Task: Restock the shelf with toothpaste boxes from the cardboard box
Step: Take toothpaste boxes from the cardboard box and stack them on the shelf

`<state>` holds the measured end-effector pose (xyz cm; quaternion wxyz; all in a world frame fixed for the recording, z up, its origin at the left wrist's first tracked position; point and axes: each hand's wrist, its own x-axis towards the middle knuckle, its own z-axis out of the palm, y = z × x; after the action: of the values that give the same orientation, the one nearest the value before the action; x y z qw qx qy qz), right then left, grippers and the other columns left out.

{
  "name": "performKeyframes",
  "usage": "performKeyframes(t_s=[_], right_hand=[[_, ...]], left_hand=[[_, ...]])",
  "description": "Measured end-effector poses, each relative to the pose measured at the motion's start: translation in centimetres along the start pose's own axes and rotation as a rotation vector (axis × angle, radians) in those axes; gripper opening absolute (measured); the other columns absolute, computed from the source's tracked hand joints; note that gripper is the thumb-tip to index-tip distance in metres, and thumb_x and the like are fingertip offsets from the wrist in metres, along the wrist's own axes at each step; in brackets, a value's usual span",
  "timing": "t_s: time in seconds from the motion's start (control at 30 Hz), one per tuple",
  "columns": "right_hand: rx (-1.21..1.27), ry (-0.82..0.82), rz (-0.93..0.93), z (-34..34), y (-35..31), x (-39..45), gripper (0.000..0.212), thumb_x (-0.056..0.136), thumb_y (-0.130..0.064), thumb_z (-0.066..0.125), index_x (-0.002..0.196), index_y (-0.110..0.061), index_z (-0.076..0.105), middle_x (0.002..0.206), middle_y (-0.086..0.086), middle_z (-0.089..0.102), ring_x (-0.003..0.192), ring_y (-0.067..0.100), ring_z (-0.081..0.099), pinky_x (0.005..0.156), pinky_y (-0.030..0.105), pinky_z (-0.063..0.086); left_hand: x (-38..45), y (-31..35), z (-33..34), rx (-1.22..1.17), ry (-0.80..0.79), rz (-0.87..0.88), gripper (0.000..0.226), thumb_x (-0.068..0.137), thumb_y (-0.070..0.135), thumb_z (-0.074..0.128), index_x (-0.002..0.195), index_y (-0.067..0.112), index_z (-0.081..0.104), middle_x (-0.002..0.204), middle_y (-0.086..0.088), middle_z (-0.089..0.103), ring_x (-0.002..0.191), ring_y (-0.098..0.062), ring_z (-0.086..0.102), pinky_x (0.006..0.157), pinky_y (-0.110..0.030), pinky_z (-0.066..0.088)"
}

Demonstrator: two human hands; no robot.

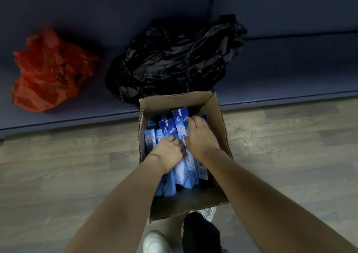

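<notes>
An open cardboard box stands on the floor against the low shelf's front edge. Inside lie several blue toothpaste boxes, packed lengthwise. Both of my hands are down in the box. My left hand is curled over the boxes on the left side. My right hand rests on the tallest toothpaste box, with its fingers wrapped over the box's right edge. The lower parts of the boxes are hidden by my hands and wrists.
The dark blue bottom shelf runs across the top of the view. On it lie a crumpled red plastic bag at the left and a black plastic bag right behind the box. A wood-pattern floor surrounds the box. My white shoe is below.
</notes>
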<state>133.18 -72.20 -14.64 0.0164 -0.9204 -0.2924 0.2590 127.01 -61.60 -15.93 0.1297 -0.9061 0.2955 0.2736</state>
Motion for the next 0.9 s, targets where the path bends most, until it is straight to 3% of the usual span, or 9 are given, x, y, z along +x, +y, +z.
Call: performKeyframes(t_s=[0.17, 0.3, 0.43, 0.5, 0.53, 0.6, 0.63, 0.73, 0.9], right_hand=[[-0.076, 0.071, 0.069, 0.2, 0.0, 2.2, 0.065, 0.099, -0.041, 0.037, 0.148, -0.004, 0.016, 0.15, 0.009, 0.026, 0.137, 0.025, 0.022, 0.11, 0.038, 0.02], [-0.068, 0.026, 0.162, 0.4, -0.3, 3.5, 0.071, 0.094, -0.057, 0.035, 0.142, -0.005, 0.03, 0.144, 0.009, 0.034, 0.135, 0.026, 0.023, 0.109, 0.039, 0.018], [0.044, 0.05, 0.178, -0.1, -0.5, 3.4, 0.063, 0.089, -0.055, 0.049, 0.129, -0.007, 0.043, 0.137, 0.008, 0.041, 0.134, 0.026, 0.023, 0.109, 0.037, 0.018], [0.133, 0.066, 0.164, -0.7, -0.3, 2.7, 0.062, 0.085, -0.051, 0.057, 0.127, -0.007, 0.044, 0.135, 0.008, 0.043, 0.134, 0.026, 0.025, 0.11, 0.037, 0.019], [0.174, 0.073, 0.152, -1.0, -0.1, 2.2, 0.062, 0.083, -0.05, 0.061, 0.125, -0.007, 0.044, 0.134, 0.008, 0.043, 0.132, 0.026, 0.026, 0.11, 0.037, 0.02], [0.24, 0.09, 0.116, -1.6, 0.2, 1.0, 0.061, 0.08, -0.046, 0.066, 0.122, -0.006, 0.045, 0.13, 0.009, 0.044, 0.129, 0.025, 0.029, 0.108, 0.034, 0.023], [0.263, 0.1, 0.095, -1.9, 0.4, 0.3, 0.061, 0.079, -0.044, 0.067, 0.121, -0.005, 0.045, 0.128, 0.009, 0.043, 0.126, 0.025, 0.03, 0.106, 0.031, 0.024], [0.318, 0.125, 0.061, -2.4, 0.7, -1.7, 0.06, 0.077, -0.038, 0.07, 0.12, -0.004, 0.044, 0.123, 0.009, 0.042, 0.118, 0.023, 0.035, 0.099, 0.025, 0.028], [0.591, 0.065, 0.12, -1.7, 0.2, -3.8, 0.048, 0.079, -0.026, 0.07, 0.113, -0.01, 0.04, 0.111, 0.01, 0.056, 0.104, 0.023, 0.053, 0.086, 0.034, 0.047]], left_hand=[[0.9, -0.9, 1.5, 0.041, 0.039, 0.06, 0.039, 0.095, 0.02, 0.045, 0.134, 0.011, 0.047, 0.137, -0.007, 0.045, 0.125, -0.027, 0.04, 0.106, -0.037, 0.026], [0.5, -1.3, 1.9, 0.112, 0.074, 0.036, 0.03, 0.057, 0.045, 0.079, 0.084, 0.031, 0.076, 0.094, 0.01, 0.069, 0.087, -0.014, 0.064, 0.083, -0.028, 0.049], [0.0, -1.1, 2.8, 0.114, 0.165, 0.025, 0.027, 0.047, 0.038, 0.086, 0.069, 0.026, 0.076, 0.082, 0.01, 0.071, 0.076, -0.015, 0.066, 0.074, -0.024, 0.051], [-0.5, -0.7, 2.0, 0.091, 0.138, 0.036, 0.027, 0.054, 0.032, 0.085, 0.077, 0.022, 0.077, 0.087, 0.005, 0.071, 0.082, -0.019, 0.066, 0.08, -0.027, 0.052], [-0.9, -0.5, 1.7, 0.102, 0.107, 0.044, 0.028, 0.067, 0.029, 0.079, 0.092, 0.019, 0.076, 0.101, 0.001, 0.069, 0.097, -0.023, 0.064, 0.091, -0.032, 0.049], [-1.3, 0.0, 1.9, 0.119, -0.005, 0.035, 0.04, 0.093, 0.018, 0.052, 0.132, 0.009, 0.054, 0.138, -0.012, 0.047, 0.132, -0.033, 0.038, 0.114, -0.041, 0.025], [-1.4, 0.2, 1.6, 0.129, -0.075, 0.03, 0.046, 0.098, 0.015, 0.042, 0.143, 0.006, 0.038, 0.148, -0.016, 0.031, 0.14, -0.035, 0.023, 0.117, -0.043, 0.013], [-1.4, 0.2, 0.2, 0.12, -0.189, -0.002, 0.056, 0.099, 0.018, 0.039, 0.149, 0.006, 0.017, 0.156, -0.017, 0.011, 0.145, -0.033, 0.008, 0.118, -0.045, 0.001], [-0.3, -1.2, -1.6, 0.179, -0.274, 0.038, 0.051, 0.096, 0.02, 0.045, 0.145, 0.01, 0.032, 0.151, -0.011, 0.032, 0.144, -0.031, 0.015, 0.118, -0.048, -0.006]])
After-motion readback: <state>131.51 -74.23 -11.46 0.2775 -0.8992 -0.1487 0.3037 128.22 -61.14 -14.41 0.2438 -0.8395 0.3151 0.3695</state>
